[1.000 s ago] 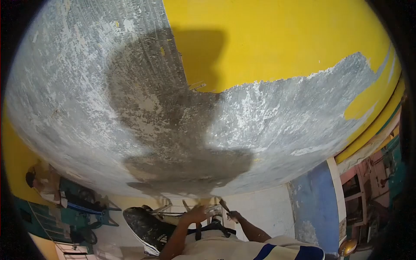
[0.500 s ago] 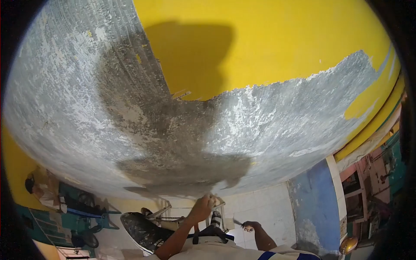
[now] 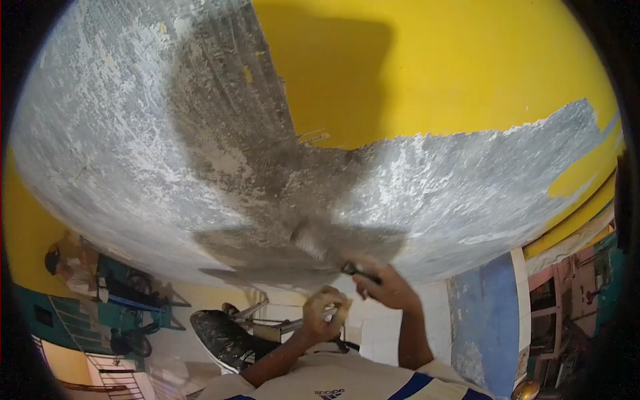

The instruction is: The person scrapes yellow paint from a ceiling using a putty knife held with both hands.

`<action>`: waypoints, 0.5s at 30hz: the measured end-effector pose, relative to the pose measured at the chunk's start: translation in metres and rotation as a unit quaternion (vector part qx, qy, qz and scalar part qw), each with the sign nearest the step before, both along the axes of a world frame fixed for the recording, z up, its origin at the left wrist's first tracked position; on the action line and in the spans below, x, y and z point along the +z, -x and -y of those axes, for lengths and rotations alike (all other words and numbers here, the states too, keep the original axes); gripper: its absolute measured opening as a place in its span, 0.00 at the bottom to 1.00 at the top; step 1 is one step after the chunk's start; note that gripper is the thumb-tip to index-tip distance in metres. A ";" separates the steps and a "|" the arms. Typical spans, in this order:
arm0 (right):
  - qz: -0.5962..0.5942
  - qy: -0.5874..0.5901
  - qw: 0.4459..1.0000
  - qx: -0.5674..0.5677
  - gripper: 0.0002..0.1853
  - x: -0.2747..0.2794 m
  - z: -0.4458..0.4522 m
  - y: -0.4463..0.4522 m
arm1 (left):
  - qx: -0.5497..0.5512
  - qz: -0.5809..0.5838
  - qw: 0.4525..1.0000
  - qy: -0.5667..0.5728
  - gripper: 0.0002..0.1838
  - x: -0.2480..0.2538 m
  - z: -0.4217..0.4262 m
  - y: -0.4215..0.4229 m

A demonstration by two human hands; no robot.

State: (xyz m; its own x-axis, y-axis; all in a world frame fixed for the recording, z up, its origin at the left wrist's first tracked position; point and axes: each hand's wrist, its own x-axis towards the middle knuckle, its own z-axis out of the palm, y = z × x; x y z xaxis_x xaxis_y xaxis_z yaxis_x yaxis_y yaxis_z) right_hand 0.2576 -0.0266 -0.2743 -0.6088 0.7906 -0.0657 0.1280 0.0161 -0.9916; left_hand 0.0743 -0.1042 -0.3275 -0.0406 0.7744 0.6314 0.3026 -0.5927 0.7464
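Note:
My right hand (image 3: 383, 283) is closed around the dark handle of a scraper (image 3: 311, 244). The broad blade points up and left at the wall and is smeared by motion; whether it touches the wall I cannot tell. My left hand (image 3: 327, 312) is raised just left of the right one, its fingers curled into a ring. Anything inside that curl is too unclear to name. Before both hands rises the wall (image 3: 427, 187), with rough grey, patchy white areas where the paint is off. Above, a sheet of yellow paint (image 3: 467, 67) ends in a ragged edge.
Below me are a dark, paint-spotted shoe (image 3: 227, 337) and a metal frame (image 3: 250, 310). At the left sits a person (image 3: 73, 270) near a green wheeled vehicle (image 3: 140, 313). A blue wall section (image 3: 483, 313) stands at the right. My shadow falls across the wall.
My right hand has come up from low at the right to the wall, bringing the scraper with it. My left hand stays near the wall, and the view has shifted slightly.

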 end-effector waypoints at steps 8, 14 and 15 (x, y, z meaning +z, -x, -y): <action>-0.111 -0.138 0.975 -0.134 0.22 0.077 -0.006 0.016 | 0.176 0.104 0.976 0.072 0.04 -0.024 0.011 0.078; -0.163 -0.102 0.970 -0.146 0.22 0.077 -0.001 0.038 | 0.209 0.160 0.963 0.050 0.07 -0.009 0.006 0.117; -0.165 -0.098 0.971 -0.144 0.22 0.079 0.000 0.039 | 0.212 0.173 0.960 0.056 0.07 -0.009 0.005 0.120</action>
State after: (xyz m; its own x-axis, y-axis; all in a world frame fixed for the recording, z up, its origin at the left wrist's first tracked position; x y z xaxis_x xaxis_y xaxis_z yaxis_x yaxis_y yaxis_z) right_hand 0.2181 -0.0265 -0.1958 -0.3221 0.9088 0.2651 -0.1692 0.2202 -0.9607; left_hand -0.0461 -0.1093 -0.3368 -0.5592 0.7041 0.4376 0.2213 -0.3819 0.8973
